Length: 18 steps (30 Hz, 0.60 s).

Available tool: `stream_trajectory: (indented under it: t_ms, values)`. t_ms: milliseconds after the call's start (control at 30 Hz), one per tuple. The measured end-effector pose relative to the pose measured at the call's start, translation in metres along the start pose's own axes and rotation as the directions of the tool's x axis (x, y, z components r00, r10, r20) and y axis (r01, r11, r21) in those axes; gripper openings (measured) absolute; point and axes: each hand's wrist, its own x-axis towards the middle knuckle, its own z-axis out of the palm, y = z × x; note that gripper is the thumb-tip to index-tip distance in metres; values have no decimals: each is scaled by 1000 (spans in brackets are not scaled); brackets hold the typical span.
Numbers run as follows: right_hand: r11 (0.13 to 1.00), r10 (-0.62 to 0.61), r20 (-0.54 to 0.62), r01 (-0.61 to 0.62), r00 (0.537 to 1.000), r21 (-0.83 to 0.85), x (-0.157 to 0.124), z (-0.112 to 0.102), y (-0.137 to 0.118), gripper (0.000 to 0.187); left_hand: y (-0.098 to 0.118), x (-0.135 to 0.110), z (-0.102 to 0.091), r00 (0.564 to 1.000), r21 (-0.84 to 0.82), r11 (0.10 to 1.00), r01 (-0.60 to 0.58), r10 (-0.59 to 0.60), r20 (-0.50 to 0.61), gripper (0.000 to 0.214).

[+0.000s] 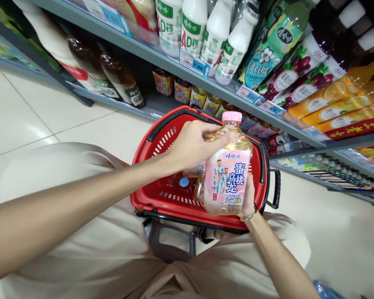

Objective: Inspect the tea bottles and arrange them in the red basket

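A bottle of peach oolong tea (226, 178) with a pink cap and pink label is held nearly upright over the red shopping basket (174, 207). My left hand (195, 143) is closed around its shoulder, with the thumb across the front below the cap. From the lower right side my right hand (249, 191) grips the same bottle, its fingers mostly hidden behind it. Under my left wrist, another pink-labelled bottle (195, 168) lies inside the basket, partly covered. Beside it is a round bottle end with a blue dot (184, 182).
Just beyond the basket, a shelf edge (218, 79) carries white milk drink bottles (193, 29) and juice bottles (327, 91). Small jars or bottles (198, 97) and dark brown bottles (121, 79) line the lower shelf. My knees flank the basket; pale floor tiles (25, 112) surround it.
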Motion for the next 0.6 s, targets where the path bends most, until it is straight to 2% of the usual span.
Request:
stream_trajectory:
  t_ms: [133,267,400,600]
  values:
    - [1000,-2,-10,2,1000,-14,-1,0,-1,51,-3,0,0,1000,-23,1000,21,-21,13,35]
    - [993,-114,-69,113,991,-18,-2,1,-4,45,-5,4,2,996,-134,990,47,-35,88,39]
    - [980,-197,-61,196,979,-21,-3,-3,-10,57,0,11,4,988,-285,958,6,38,147,42]
    - [955,-281,-34,276,959,-108,-12,-11,-18,64,11,14,3,970,-351,936,-23,105,217,41]
